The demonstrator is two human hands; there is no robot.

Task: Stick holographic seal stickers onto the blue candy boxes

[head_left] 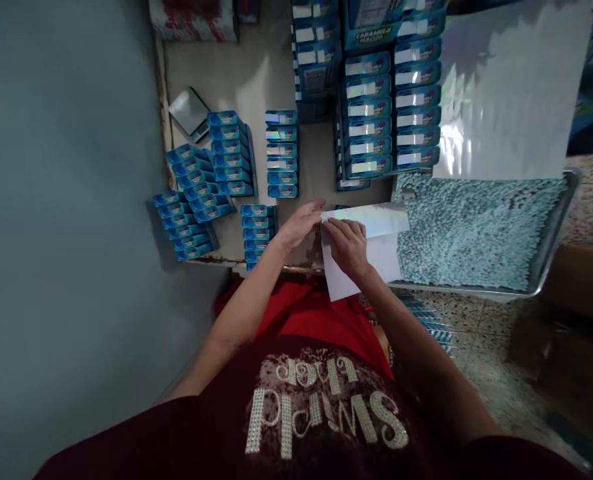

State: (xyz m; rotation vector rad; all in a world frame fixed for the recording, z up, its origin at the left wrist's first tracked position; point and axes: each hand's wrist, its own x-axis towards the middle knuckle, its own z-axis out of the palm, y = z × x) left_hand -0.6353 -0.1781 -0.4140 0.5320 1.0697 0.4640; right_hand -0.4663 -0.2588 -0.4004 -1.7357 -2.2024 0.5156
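Observation:
A white sheet (383, 257) with a shiny, rainbow-tinted strip across its top hangs over the table's front edge. My right hand (347, 245) has its fingers closed on the sheet near its upper left corner. Just left of that corner is my left hand (301, 225), palm inward, with its fingers apart and reaching toward the sheet's edge; nothing shows in it. A row of small blue boxes (282, 152) with shiny strips on some tops stands beyond my left hand. Nearer, another blue row (257, 230) stands left of my left wrist.
A metal tray (551, 263) of pale blue pieces lies at the right, partly under a large white sheet (511, 93). Tall stacks of blue boxes (369, 127) stand behind my hands. More boxes (191, 223) and a small scale (189, 110) are at the left, beside a grey wall (66, 200).

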